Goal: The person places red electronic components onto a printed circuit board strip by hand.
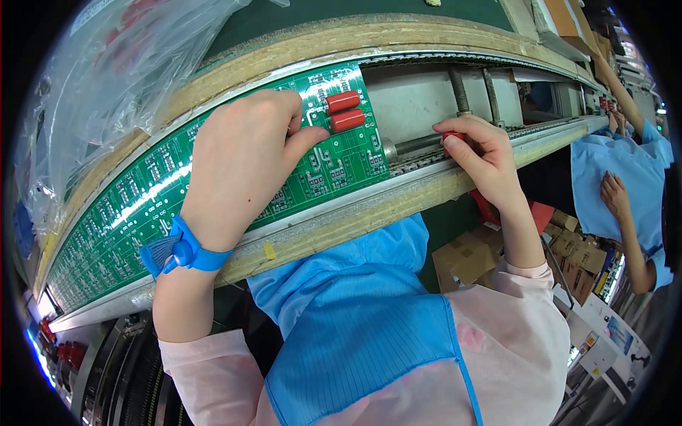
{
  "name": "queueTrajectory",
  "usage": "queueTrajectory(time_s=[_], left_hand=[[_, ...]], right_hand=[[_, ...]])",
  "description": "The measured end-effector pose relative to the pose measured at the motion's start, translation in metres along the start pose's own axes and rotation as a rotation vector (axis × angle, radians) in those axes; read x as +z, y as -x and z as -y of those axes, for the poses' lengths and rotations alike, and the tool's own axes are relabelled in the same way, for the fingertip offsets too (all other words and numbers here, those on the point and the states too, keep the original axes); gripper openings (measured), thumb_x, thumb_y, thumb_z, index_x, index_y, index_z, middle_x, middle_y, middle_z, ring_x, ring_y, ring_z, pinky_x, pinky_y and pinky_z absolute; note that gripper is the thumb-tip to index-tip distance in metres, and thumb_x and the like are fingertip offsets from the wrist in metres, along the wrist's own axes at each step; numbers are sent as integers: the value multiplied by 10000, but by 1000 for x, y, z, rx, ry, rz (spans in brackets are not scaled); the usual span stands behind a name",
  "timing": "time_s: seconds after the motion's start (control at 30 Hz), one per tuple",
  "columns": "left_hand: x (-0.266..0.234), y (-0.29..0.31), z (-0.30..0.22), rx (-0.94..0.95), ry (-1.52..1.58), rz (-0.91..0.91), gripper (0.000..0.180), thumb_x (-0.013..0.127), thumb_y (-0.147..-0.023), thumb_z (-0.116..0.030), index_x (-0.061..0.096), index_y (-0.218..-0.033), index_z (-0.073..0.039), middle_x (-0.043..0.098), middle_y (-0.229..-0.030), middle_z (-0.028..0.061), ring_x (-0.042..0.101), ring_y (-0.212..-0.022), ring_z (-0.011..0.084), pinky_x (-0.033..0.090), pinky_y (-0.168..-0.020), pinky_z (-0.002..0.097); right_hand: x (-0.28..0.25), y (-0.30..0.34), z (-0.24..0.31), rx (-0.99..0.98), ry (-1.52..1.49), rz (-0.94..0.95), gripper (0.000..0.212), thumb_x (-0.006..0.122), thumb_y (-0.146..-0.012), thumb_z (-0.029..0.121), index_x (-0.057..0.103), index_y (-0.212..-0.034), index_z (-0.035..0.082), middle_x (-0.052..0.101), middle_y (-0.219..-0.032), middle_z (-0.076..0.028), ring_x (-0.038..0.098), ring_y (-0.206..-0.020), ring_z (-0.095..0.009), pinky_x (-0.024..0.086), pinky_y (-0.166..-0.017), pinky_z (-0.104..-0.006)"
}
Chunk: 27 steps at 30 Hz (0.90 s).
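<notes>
A long green circuit board (158, 186) lies in the conveyor rail, its right end near the middle of the view. Two red film capacitors (347, 119) sit side by side on that end. Over the board, my left hand (245, 149) bends its fingers downward, with the thumb tip just left of the capacitors; whatever the fingers hold, if anything, is hidden beneath the hand. A blue wrist strap (183, 252) circles that wrist. Right of the board's end, above the near rail, my right hand (479, 153) pinches another red film capacitor (452, 136) between thumb and fingers.
Wooden-edged rails (334, 213) with a chain border the conveyor, and a threaded rod (458, 91) crosses the gap beyond the board. Clear plastic bags (121, 85) lie at the far left. A co-worker in a blue smock (618, 177) works farther right, near cardboard boxes (465, 257).
</notes>
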<state>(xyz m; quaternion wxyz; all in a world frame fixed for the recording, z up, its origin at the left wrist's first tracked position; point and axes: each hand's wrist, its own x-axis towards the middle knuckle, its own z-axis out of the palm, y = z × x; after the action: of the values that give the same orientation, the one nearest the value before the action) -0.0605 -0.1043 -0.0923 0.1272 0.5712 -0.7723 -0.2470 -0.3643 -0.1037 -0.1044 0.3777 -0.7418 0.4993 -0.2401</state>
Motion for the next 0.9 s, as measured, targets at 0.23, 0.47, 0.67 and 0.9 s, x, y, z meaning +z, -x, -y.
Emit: queueTrajectory(time_s=[0.23,0.47,0.67,0.9], left_hand=[[7,2,7,51,-7,-64,319,748,-808,-282,567,-736,-28,578,-690,129,587,-658,326,449,-603,421],[11,4,9,125,-8,-155,353,750,-814,-285,523,-718,-32,518,-639,121,535,-607,321,405,-567,408],[16,2,11,140,-10,-174,361,750,-813,-287,512,-716,-33,514,-643,124,530,-614,330,402,-572,414],[12,4,10,132,-20,-166,360,748,-814,-291,513,-721,-34,525,-653,124,539,-625,332,406,-576,418]], right_hand=[[3,0,4,2,133,54,121,626,-879,71,700,-956,16,583,-733,-74,543,-615,-162,423,-579,-276],[12,1,8,-15,255,-20,101,605,-862,51,692,-910,30,622,-741,-98,581,-589,-204,448,-557,-302],[13,2,5,-20,321,-44,95,608,-844,43,691,-891,37,604,-702,-95,572,-557,-205,441,-530,-299],[13,0,5,-40,306,-21,91,607,-841,45,691,-875,35,599,-695,-95,568,-551,-207,439,-526,-301]])
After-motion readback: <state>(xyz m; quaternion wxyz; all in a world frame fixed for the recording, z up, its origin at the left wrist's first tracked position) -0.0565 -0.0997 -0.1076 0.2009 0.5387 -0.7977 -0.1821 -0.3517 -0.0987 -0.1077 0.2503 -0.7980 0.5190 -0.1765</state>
